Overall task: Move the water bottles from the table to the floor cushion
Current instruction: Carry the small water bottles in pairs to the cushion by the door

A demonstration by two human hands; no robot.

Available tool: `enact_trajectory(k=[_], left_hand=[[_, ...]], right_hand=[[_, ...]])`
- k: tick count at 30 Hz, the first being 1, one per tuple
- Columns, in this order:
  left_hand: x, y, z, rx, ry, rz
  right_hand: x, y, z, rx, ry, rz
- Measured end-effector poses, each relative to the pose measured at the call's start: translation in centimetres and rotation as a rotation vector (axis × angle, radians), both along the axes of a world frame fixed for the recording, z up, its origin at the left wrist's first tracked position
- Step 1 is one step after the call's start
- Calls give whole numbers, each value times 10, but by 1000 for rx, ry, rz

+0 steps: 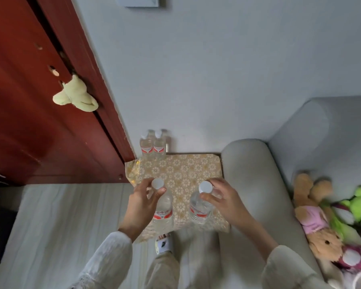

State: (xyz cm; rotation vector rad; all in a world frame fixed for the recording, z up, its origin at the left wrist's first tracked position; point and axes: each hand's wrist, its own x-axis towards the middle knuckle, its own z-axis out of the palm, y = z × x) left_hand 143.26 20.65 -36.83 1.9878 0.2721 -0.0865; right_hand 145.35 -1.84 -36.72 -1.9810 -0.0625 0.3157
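My left hand (pixel 143 202) grips the neck of a clear water bottle (pixel 163 211) with a white cap and a red label. A second bottle of the same kind (pixel 199 209) hangs from my right hand (pixel 223 200), which holds it just under the cap. Both bottles are upright over the near part of a gold floral floor cushion (pixel 181 172). Whether they touch the cushion I cannot tell. Two more bottles (pixel 153 146) stand side by side at the cushion's far left corner, against the wall.
A red door (pixel 40 101) with a pale green plush toy (pixel 75 97) on its handle stands at the left. The grey sofa's arm (pixel 256 184) borders the cushion on the right, with stuffed toys (pixel 325 222) on the seat. My slippered foot (pixel 164 244) is just before the cushion.
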Motion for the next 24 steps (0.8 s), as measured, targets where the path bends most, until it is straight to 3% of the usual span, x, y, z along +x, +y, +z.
enact_trajectory(k=[8, 13, 24], left_hand=[[111, 3, -41, 110, 128, -53], [168, -5, -74, 151, 215, -118], [258, -31, -141, 189, 167, -9]], right_hand=[[104, 13, -47, -52, 133, -58], [167, 19, -81, -128, 169, 15], [259, 24, -157, -131, 213, 99]])
